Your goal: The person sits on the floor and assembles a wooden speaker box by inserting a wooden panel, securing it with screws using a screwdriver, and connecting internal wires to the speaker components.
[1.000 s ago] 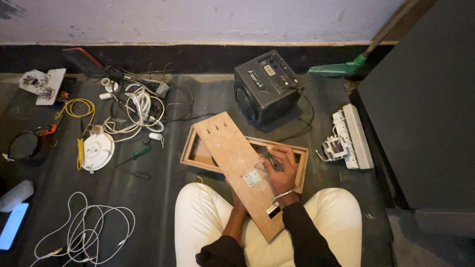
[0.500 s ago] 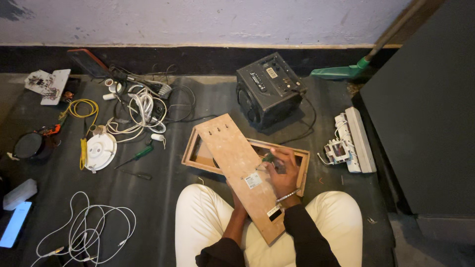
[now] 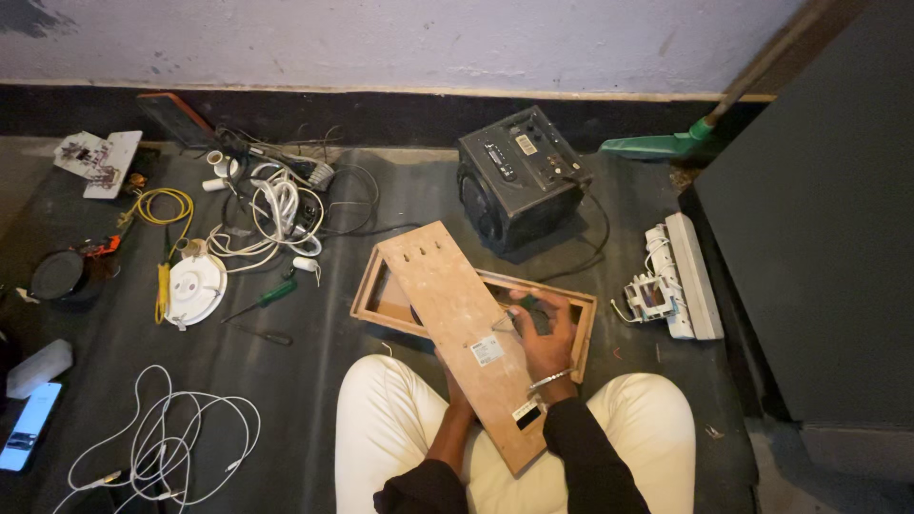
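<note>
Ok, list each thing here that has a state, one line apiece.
wooden board: tilted, laid across the wooden frame and the lap
wooden frame: flat on the floor, open side up
right hand: on the board, closed on a small dark tool
left hand: under the board, mostly hidden
speaker box: upright, cable attached
green screwdriver: lying loose on the floor
phone: screen lit

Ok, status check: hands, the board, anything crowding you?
Right hand grips a small dark tool on the wooden board. Left hand mostly hidden under it. Board lies across open wooden box; black speaker behind.
</note>
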